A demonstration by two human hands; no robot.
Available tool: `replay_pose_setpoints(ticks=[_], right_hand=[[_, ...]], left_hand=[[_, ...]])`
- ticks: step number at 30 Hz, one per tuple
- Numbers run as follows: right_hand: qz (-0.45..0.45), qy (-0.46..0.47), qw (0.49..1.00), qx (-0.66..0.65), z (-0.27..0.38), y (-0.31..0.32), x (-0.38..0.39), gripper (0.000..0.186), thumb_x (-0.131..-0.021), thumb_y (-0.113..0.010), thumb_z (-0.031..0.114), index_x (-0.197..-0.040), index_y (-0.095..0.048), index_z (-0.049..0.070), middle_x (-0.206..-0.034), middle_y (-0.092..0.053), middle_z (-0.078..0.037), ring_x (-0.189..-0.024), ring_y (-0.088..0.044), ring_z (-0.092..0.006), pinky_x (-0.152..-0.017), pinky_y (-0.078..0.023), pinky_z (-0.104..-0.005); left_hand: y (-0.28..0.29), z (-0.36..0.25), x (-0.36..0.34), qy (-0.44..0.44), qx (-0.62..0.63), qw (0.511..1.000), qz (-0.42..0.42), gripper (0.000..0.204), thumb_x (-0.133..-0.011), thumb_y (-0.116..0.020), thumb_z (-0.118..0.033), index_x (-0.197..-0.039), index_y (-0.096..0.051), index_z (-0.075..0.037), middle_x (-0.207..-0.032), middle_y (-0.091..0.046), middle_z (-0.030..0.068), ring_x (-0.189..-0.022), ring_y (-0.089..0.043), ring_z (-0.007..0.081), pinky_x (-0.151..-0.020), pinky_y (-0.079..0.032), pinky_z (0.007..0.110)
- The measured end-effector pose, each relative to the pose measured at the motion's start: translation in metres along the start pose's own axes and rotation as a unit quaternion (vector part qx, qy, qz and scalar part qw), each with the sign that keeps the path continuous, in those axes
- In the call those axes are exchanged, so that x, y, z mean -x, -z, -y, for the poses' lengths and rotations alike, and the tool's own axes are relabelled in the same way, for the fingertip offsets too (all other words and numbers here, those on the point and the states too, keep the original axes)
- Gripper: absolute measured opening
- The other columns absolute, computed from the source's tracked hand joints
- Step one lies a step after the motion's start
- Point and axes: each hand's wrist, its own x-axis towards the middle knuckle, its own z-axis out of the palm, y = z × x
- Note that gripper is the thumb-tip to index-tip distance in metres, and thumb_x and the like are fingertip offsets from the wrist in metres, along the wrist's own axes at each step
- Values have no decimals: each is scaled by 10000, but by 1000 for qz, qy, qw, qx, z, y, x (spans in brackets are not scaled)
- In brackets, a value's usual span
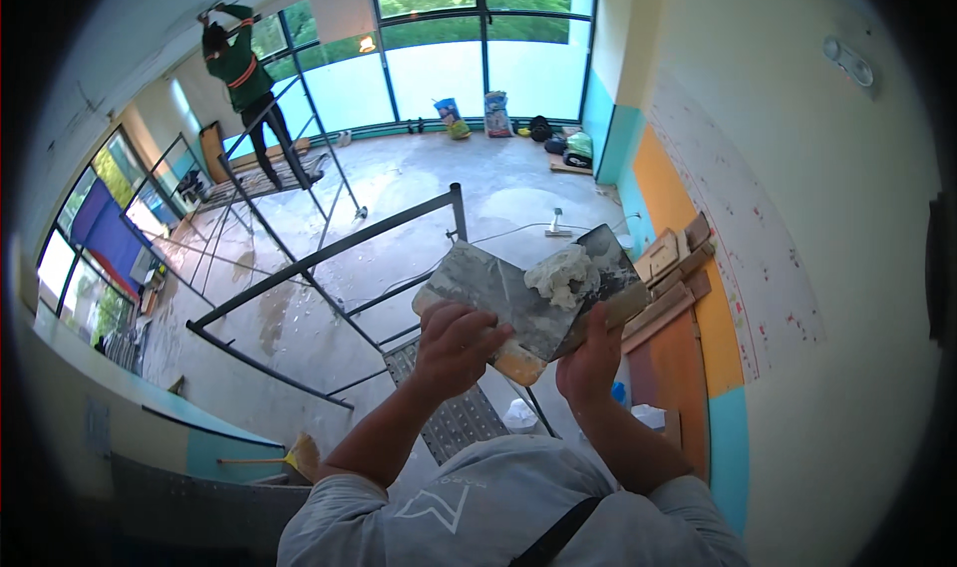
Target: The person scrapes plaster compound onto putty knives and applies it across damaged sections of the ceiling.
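Observation:
My left hand (454,353) is closed on a smeared metal putty blade (469,278), held flat at chest height. My right hand (588,368) grips a second, darker putty blade (608,263), with a lump of pale putty (563,276) on it. The two blades meet or overlap in front of me, so which one bears most of the lump is hard to tell. Both handles are mostly hidden by my fingers and the blades. Beneath my arms is a perforated metal scaffold platform (449,427).
A scaffold rail (319,248) rises ahead. A person in a green top (239,68) stands on another scaffold, arms raised to the ceiling. Bags (495,113) line the windows. Boards (668,268) lean by the right wall (797,218). A broom (299,457) lies lower left.

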Motion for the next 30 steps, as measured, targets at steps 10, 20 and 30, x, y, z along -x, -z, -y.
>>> replay_pose_setpoints(ticks=[10, 20, 30], right_hand=[[131, -33, 986, -99, -18, -1, 2, 399, -1018, -433, 217, -1382, -317, 103, -1294, -491, -85, -1184, -512, -212, -1008, -429, -379], [176, -101, 974, -102, -51, -31, 7, 431, -1013, -447, 216, -1403, -295, 112, -1306, -487, -89, -1199, -510, -226, -997, -449, -389], [296, -50, 953, 34, -83, -13, 2, 472, -996, -490, 193, -1399, -277, 69, -1321, -465, -110, -1204, -494, -208, -1010, -417, -371]], left_hand=[[21, 4, 9, 13, -43, 996, -81, 353, -600, -776, -105, -939, -695, -157, -977, -618, 36, -905, -580, 226, -796, -448, 401], [70, 37, 27, 64, -27, 992, -108, 371, -615, -795, -123, -957, -652, -102, -990, -636, 64, -890, -595, 256, -796, -455, 410], [131, 46, 4, 94, -62, 991, 73, 355, -634, -741, -33, -973, -659, -98, -955, -646, 63, -855, -605, 272, -779, -459, 391]])
